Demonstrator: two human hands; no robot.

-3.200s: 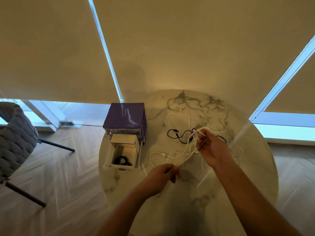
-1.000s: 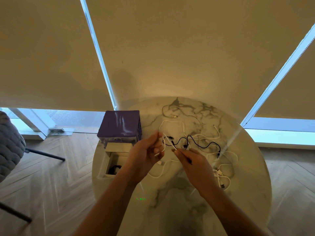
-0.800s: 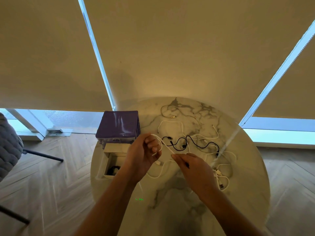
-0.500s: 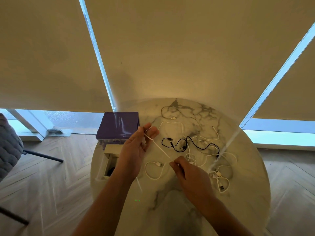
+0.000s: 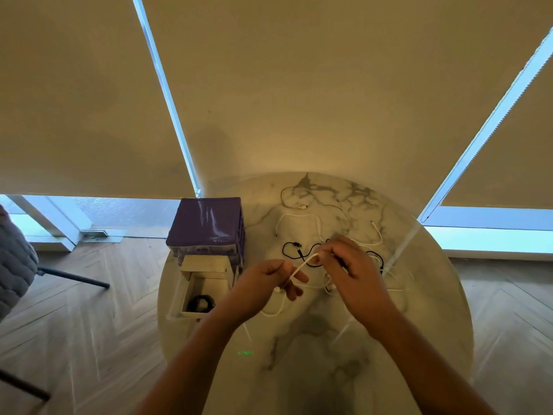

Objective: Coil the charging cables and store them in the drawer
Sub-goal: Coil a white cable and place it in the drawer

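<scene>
My left hand [image 5: 270, 284] and right hand [image 5: 347, 266] both pinch one white cable [image 5: 300, 268], held just above the counter [image 5: 314, 354]. The open drawer [image 5: 194, 290], left of my hands, holds a black coil [image 5: 201, 303].

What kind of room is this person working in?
Probably a home living or dining area: a round white marble-look table, herringbone wood floor, beige roller blinds over floor-level windows, and a grey quilted chair.

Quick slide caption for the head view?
Both hands, left hand and right hand, stretch a white cable above the marble table beside the open drawer.
</scene>
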